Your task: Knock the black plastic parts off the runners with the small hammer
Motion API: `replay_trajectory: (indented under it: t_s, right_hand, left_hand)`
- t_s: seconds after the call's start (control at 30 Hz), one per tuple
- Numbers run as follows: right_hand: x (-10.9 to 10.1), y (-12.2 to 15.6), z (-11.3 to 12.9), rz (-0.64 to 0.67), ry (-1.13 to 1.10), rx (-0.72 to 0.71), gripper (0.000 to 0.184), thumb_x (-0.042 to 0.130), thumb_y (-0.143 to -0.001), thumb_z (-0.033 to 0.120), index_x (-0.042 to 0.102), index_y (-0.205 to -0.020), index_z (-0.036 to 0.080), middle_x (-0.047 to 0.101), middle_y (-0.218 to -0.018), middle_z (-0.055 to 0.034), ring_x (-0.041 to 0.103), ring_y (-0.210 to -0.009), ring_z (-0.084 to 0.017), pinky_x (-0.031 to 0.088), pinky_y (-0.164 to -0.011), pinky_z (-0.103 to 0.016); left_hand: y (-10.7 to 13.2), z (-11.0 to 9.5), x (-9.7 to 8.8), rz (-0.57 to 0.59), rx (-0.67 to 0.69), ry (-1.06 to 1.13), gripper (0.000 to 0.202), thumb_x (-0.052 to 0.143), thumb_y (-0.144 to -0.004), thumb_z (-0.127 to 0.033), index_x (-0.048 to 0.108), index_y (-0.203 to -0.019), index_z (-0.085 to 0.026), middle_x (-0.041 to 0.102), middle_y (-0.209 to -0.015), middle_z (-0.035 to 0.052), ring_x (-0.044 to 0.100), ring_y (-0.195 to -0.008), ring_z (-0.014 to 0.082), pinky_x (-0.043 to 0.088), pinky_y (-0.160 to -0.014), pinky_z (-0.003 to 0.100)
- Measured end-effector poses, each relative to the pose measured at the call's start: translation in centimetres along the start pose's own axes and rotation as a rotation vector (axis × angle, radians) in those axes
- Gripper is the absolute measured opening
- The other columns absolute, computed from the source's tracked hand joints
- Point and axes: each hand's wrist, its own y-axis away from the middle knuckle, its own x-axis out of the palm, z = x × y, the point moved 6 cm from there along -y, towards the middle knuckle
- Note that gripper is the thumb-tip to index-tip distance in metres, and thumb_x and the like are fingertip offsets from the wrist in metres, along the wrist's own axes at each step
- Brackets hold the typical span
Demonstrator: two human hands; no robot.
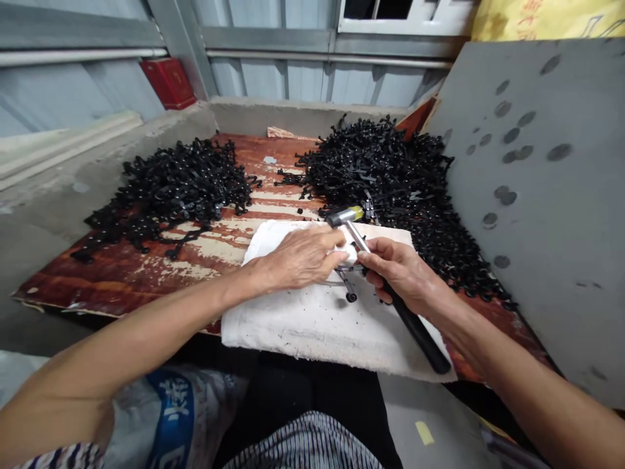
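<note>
Striped shirt (307, 446) at the near edge; beyond it, a white cloth (288, 326) lies on the worktop (141, 286), reaching its front edge. The right hand (403, 267) has its grip closed around a hammer (406, 315), whose long axis slants from the head, far and left, to the handle's end, near and right. A black part (348, 286) lies between the hands, just left of that grip, its long axis pointing roughly toward the person, round end nearest. The left hand (303, 257) is nearer its far end; whether its bent fingers hold anything cannot be told. Room for moving extends nearward over the speckled cloth; a left pile (170, 185), a right pile (381, 169) and a grey panel (547, 215) bound the other sides.
</note>
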Motion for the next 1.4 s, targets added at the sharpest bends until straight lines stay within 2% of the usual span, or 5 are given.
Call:
replay_trajectory:
  t_s: [0.1, 0.27, 0.47, 1.1, 1.4]
  right_hand:
    - [-0.6, 1.3, -0.6, -0.117, -0.080, -0.046, 0.034, 0.066, -0.070, 0.047, 0.044, -0.081, 0.023, 0.042, -0.047, 0.0100, 0.035, -0.036, -0.007, 0.029, -0.030, -0.018]
    - [-0.3, 2.2, -1.2, -0.191, -0.140, -0.092, 0.040, 0.067, -0.070, 0.052, 0.043, -0.084, 0.023, 0.046, -0.047, 0.0096, 0.038, -0.035, -0.008, 0.030, -0.031, -0.019]
    - [0.4, 3.2, -2.1, -0.162, -0.144, -0.076, 0.039, 0.067, -0.072, 0.052, 0.046, -0.084, 0.022, 0.045, -0.046, 0.0096, 0.037, -0.034, -0.008, 0.029, -0.031, -0.019]
    - [-0.6, 6.7, -5.1, -0.255, -0.417, -0.033, 0.042, 0.075, -0.070, 0.051, 0.051, -0.088, 0.022, 0.057, -0.077, 0.0028, 0.041, -0.045, -0.005, 0.035, -0.029, -0.016]
    - [-0.6, 7.3, -5.4, -0.274, -0.473, -0.032, 0.039, 0.073, -0.074, 0.051, 0.053, -0.091, 0.022, 0.056, -0.072, 0.0033, 0.042, -0.042, -0.005, 0.037, -0.028, -0.016]
  left_hand:
    - [2.2, 1.7, -0.8, -0.300, -0.209, 0.128, 0.034, 0.050, -0.087, -0.040, 0.053, -0.111, -0.017, 0.058, -0.116, 0.0131, 0.051, -0.109, 0.0268, 0.042, -0.090, 0.043]
    - [2.9, 1.5, 3.7, -0.086, -0.377, 0.814, 0.043, 0.053, -0.084, -0.055, 0.052, -0.102, -0.015, 0.062, -0.097, 0.0085, 0.060, -0.085, 0.0186, 0.048, -0.073, 0.034]
    - [2.1, -0.1, 5.2, -0.042, -0.438, 1.321, 0.029, 0.066, -0.078, -0.040, 0.049, -0.078, -0.015, 0.060, -0.069, -0.0013, 0.057, -0.053, 0.0080, 0.047, -0.057, 0.025]
    - [-2.4, 5.3, 4.8, -0.035, -0.669, 1.137, 0.030, 0.052, -0.092, -0.015, 0.054, -0.062, -0.012, 0.057, -0.055, 0.0006, 0.036, -0.029, 0.0007, 0.018, -0.030, 0.016]
    - [-2.9, 5.0, 5.2, 0.029, -0.696, 1.089, 0.028, 0.054, -0.089, -0.012, 0.054, -0.060, -0.012, 0.058, -0.052, 0.0004, 0.034, -0.028, 0.0006, 0.016, -0.030, 0.016]
